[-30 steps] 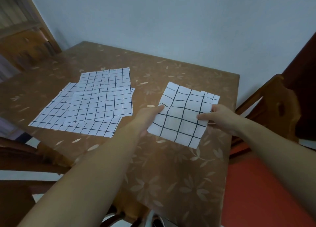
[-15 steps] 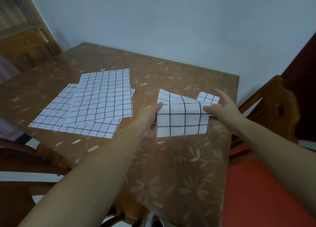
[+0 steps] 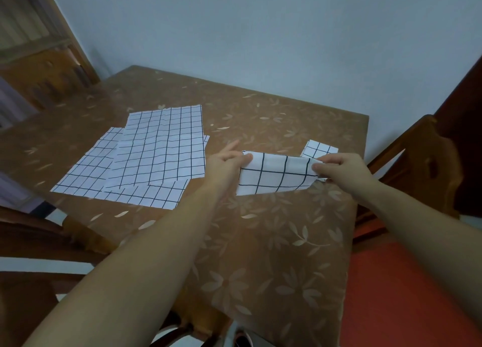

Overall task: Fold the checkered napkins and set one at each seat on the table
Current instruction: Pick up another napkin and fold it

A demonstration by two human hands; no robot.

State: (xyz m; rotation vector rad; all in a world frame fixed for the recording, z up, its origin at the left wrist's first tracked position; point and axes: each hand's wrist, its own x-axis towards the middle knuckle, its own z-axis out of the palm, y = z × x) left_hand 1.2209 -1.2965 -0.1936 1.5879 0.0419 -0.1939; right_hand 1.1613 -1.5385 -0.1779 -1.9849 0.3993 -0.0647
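Right of the napkin stack (image 3: 156, 156) on the table (image 3: 273, 242) I see the folded napkin (image 3: 273, 175); farther right, a corner (image 3: 319, 149), perhaps its own.

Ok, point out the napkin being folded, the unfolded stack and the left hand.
napkin being folded (image 3: 276, 175), head view, its front face.
unfolded stack (image 3: 161, 148), head view, top sheet's centre.
left hand (image 3: 223, 166), head view, back of hand.

The folded napkin (image 3: 273, 175) is looking like thin matt cloth, white with dark grid lines, and it is bending softly. The flat napkins (image 3: 156, 153) are showing the same matt cloth with small wrinkles. The tabletop (image 3: 273, 242) is wearing a brown leaf-printed cover that is giving a light sheen. The chair (image 3: 422, 164) is showing polished wood. The wall (image 3: 260, 33) is looking smooth and matt.
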